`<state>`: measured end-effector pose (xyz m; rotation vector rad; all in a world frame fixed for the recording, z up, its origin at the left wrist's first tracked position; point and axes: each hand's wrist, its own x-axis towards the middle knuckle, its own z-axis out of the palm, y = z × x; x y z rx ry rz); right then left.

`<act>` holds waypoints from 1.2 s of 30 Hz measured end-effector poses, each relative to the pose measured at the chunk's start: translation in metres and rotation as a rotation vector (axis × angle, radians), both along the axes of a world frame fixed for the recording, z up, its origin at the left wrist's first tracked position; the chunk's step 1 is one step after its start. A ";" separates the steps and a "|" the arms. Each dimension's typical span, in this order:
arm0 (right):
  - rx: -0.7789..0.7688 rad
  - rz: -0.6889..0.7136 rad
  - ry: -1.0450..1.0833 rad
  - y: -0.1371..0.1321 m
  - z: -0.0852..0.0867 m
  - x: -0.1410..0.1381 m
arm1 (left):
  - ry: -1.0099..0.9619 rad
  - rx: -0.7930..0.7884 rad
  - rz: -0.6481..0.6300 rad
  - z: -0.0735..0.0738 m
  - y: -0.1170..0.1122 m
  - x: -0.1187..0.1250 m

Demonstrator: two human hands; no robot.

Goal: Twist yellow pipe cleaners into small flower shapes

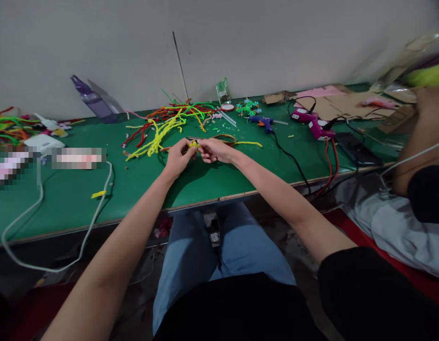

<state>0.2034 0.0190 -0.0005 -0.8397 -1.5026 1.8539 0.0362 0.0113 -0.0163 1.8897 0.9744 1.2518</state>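
My left hand (179, 157) and my right hand (215, 150) meet over the green tabletop, fingers closed around a small yellow piece of bent pipe cleaner (194, 144). Its exact shape is partly covered by the fingertips. Just left of my hands lies a pile of loose yellow pipe cleaners (159, 135), with red, orange and green ones (180, 112) behind it. A single yellow pipe cleaner (250, 143) sticks out to the right beyond my right hand. Brownish strands loop behind the fingers; what they are I cannot tell.
A blue glue gun (264, 123) with a black cord lies to the right. Beyond it are purple power adapters (321, 129) and a black phone (360, 149). A purple bottle (95, 102) leans on the wall. White cable (40, 199) hangs over the front edge. Another person's arm (420, 137) rests at right.
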 end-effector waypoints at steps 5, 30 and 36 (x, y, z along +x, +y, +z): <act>0.032 0.023 0.021 0.001 -0.004 -0.003 | 0.024 0.018 0.009 0.000 -0.002 0.002; 0.556 -0.222 -0.148 0.007 -0.010 0.002 | -0.129 -0.131 -0.015 -0.004 0.006 -0.001; 0.682 -0.239 -0.209 0.006 -0.011 0.003 | -0.113 -0.111 -0.017 -0.004 0.005 0.000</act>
